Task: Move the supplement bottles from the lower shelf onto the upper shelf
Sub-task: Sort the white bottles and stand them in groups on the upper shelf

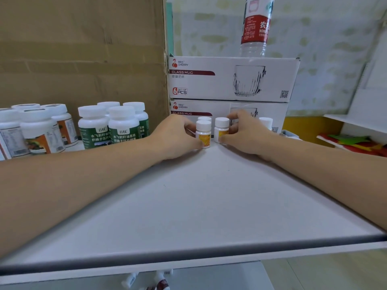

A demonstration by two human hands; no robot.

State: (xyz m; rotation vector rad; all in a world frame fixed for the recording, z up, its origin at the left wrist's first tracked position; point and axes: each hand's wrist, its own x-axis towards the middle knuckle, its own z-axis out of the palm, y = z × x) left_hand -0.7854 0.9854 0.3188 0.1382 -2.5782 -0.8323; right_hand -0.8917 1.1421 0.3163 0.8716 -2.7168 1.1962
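Both my arms reach across the white upper shelf [188, 206]. My left hand [176, 137] grips a small white bottle with a yellow label [203, 133] that stands on the shelf. Beside it, my right hand [245, 132] grips a second small yellow-label bottle [221, 129]. Another white cap [204, 118] shows behind the left one, and one more small bottle [266, 122] stands past my right hand. Under the shelf's front edge, parts of bottles on the lower shelf [159, 283] peek out.
Green-label bottles [117, 126] and orange-label bottles [41, 130] stand at the left in front of a large cardboard box [83, 49]. Two stacked glass mug boxes [230, 80] stand behind the small bottles, with a water bottle [256, 26] on top.
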